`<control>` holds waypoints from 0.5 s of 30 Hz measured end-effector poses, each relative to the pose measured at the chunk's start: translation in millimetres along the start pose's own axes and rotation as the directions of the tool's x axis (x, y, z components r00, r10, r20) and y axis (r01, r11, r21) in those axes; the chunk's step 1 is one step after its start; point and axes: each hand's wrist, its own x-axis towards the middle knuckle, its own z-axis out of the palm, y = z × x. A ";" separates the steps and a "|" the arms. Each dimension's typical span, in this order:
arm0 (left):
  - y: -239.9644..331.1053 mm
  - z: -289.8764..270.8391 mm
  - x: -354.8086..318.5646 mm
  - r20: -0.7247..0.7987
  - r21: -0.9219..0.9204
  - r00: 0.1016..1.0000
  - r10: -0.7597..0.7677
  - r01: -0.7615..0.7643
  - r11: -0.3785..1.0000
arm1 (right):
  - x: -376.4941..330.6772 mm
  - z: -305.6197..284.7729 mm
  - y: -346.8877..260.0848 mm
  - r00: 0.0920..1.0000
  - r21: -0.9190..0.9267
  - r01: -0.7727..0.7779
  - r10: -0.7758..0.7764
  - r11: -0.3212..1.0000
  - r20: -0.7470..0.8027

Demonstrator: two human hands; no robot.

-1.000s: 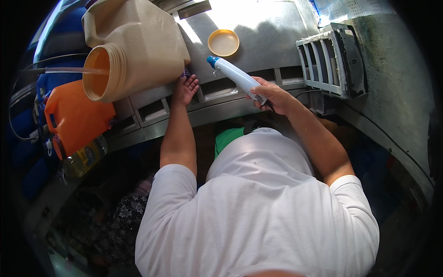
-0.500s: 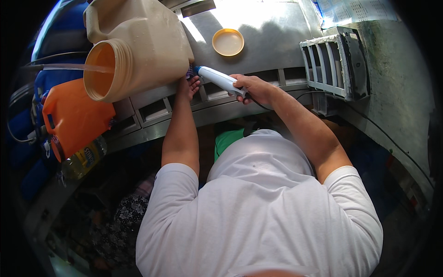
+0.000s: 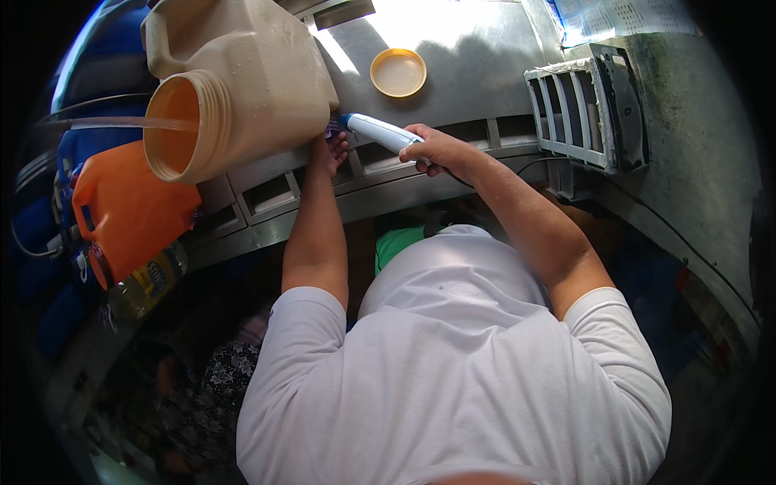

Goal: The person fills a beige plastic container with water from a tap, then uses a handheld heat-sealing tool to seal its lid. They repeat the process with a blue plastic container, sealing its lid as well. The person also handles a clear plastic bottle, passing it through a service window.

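The white tube (image 3: 378, 131), clenched in the right hand (image 3: 434, 149), points its blue tip at the big beige jug (image 3: 242, 77), apparently steadied on its side by the left hand's (image 3: 327, 152) fingertips pressing its base.

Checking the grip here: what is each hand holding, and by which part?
The right hand holds the white tool by its rear end. The left hand touches the jug at its lower corner; a grip cannot be told.
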 end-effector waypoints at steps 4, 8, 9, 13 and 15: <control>0.6 0.9 0.7 0.007 -0.011 1.000 0.002 -0.002 1.000 | 0.5 1.3 2.4 1.000 0.026 0.010 -0.009 1.000 -0.030; 0.7 5.3 -0.9 -0.004 -0.016 1.000 -0.009 0.009 1.000 | 1.7 1.4 4.5 0.999 0.054 0.031 -0.028 0.998 -0.043; 0.8 6.5 -1.3 -0.005 -0.017 1.000 -0.010 0.010 1.000 | 2.1 0.7 4.9 0.999 0.052 0.032 -0.030 0.998 -0.039; 1.5 8.9 -2.4 -0.033 -0.032 0.999 -0.012 0.011 0.999 | 5.2 -2.6 7.4 0.999 0.044 0.046 -0.045 0.998 -0.016; 1.7 9.1 -2.6 -0.045 -0.037 0.999 -0.012 0.010 0.999 | 7.6 -3.3 10.0 1.000 0.047 0.028 -0.027 0.999 -0.008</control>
